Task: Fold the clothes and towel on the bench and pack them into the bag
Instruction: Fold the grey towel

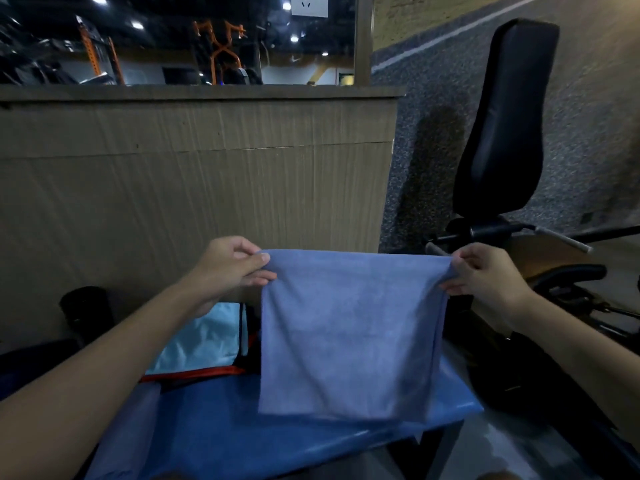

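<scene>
above the blue bench [242, 427], a blue towel [349, 337] hangs flat, its top corners pinched by the left hand [228, 268] and right hand [485, 275]; the bag [201, 341] sits just behind.

Wood-grain partition [194, 174] straight ahead, with orange racks [218, 53] way behind it. Black padded backrest [502, 126] off to the right, over speckled flooring [433, 98].

Blue bench [311, 441] with a pale-blue, red-trimmed bag [197, 341] on its far end
</scene>
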